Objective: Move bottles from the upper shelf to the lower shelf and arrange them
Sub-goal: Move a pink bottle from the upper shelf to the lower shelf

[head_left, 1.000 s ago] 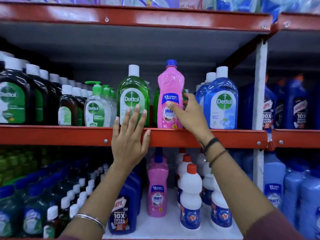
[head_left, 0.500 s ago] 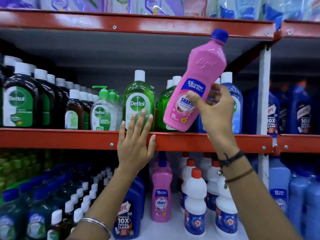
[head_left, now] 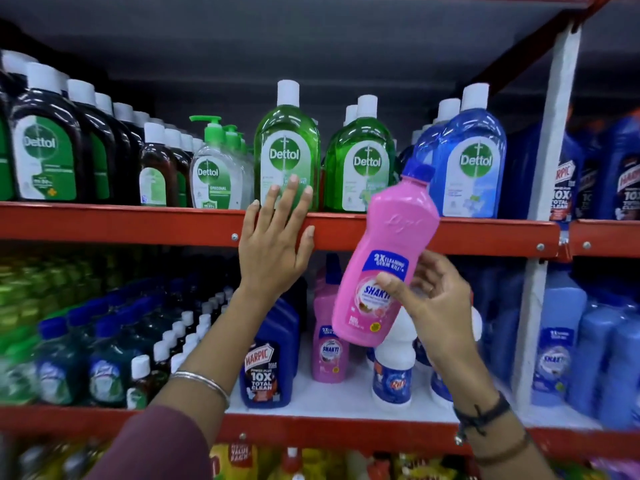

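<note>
One pink bottle [head_left: 384,258] tilted, overlapping upper shelf edge [head_left: 138,223].

Even overhead store light falls on the shelving, bright on the front-row Dettol bottles [head_left: 286,147] and dim under the grey shelf underside [head_left: 277,39], where the rear rows sink into shadow. Soft glare streaks the green and blue plastic. Wide-angle distortion bows the red shelf rail [head_left: 121,225]. Bottles at the lower left [head_left: 52,341] and right edges smear, possibly from head motion.
</note>
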Demonstrator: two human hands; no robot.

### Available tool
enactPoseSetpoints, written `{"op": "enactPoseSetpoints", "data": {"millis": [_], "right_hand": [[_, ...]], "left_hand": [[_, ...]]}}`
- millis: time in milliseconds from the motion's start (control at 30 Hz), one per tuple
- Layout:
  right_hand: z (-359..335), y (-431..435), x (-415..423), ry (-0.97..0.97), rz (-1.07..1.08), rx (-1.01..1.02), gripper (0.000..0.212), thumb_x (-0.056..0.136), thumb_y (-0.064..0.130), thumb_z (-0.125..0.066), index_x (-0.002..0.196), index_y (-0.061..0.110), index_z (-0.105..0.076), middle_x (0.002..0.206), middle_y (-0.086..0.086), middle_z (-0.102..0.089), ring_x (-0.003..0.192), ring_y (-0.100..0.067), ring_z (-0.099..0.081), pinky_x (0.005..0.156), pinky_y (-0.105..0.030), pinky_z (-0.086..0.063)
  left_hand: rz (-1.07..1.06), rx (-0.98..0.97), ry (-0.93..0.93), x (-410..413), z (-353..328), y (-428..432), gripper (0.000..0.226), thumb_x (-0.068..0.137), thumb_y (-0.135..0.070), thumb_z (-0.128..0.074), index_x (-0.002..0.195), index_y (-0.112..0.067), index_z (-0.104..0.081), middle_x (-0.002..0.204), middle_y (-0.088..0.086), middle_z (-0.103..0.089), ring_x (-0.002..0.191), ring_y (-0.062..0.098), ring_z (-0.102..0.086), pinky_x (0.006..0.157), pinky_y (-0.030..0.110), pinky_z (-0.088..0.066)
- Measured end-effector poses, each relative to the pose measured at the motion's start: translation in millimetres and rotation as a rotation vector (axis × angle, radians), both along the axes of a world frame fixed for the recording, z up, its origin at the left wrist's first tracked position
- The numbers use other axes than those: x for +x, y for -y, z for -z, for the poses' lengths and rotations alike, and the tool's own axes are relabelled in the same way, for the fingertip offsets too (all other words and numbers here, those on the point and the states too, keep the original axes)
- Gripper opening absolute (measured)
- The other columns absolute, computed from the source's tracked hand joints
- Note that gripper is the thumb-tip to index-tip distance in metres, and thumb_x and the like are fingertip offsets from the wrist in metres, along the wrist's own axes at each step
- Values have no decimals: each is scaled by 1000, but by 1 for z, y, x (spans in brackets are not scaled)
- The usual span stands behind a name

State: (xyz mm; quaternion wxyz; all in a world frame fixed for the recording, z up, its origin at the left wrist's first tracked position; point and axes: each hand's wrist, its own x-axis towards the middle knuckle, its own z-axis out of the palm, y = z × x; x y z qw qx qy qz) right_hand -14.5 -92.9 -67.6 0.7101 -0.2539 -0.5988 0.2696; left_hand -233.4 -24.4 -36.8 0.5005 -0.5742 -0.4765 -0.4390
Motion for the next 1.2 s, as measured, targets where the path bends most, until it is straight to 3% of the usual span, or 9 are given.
{"op": "enactPoseSetpoints", "data": {"millis": [167, 433, 667, 867, 1067, 1200], "right_hand": [[60, -21, -13, 27, 0, -87, 46, 66, 10, -79, 107, 18, -59, 98, 6, -68, 80, 3, -66, 65, -13, -53], [124, -55, -40, 154, -23, -253, 53, 65, 17, -82, 111, 22, -55, 107, 1, -68, 89, 2, -66, 68, -12, -53], [144, -77, -52, 232, -7, -280, 51, 68, 18, -80, 108, 31, -50, 106, 2, -65, 96, -6, -64, 70, -11, -53], [151, -91, -50, 254, -21, -282, 49, 70, 20, -78, 110, 30, -51, 108, 1, -66, 97, -6, -65, 73, -14, -54], [154, -96, -50, 307, -57, -269, 50, 75, 23, -74, 119, 24, -50, 114, -1, -66, 99, -6, -65, 76, -17, -55], [158, -87, -48, 327, -76, -272, 40, 86, 27, -62, 122, 30, -46, 115, 5, -64, 96, 5, -64, 75, -14, -53]], "left_hand": [[7, 31, -13, -2, 1, -5, 52, 99, -37, -31, 148, -19, -36, 155, 6, -36, 139, 27, -38, 109, 44, -28], [2, 87, -22, -3, 2, -9, 50, 99, -36, -34, 146, -20, -38, 153, 6, -39, 138, 27, -41, 109, 42, -27], [11, 108, -28, -4, 2, -12, 49, 99, -35, -34, 144, -19, -42, 151, 7, -43, 136, 27, -43, 109, 43, -29], [12, 123, -22, -3, 2, -14, 50, 100, -37, -27, 144, -20, -44, 150, 6, -44, 136, 26, -44, 111, 44, -30], [44, 73, 10, 1, 4, -9, 48, 99, -33, -35, 145, -19, -42, 151, 6, -42, 139, 25, -39, 115, 46, -26], [263, -13, 83, 9, 25, 9, 48, 99, -26, -35, 145, -14, -40, 154, 10, -37, 145, 27, -27, 120, 44, -14]]}}
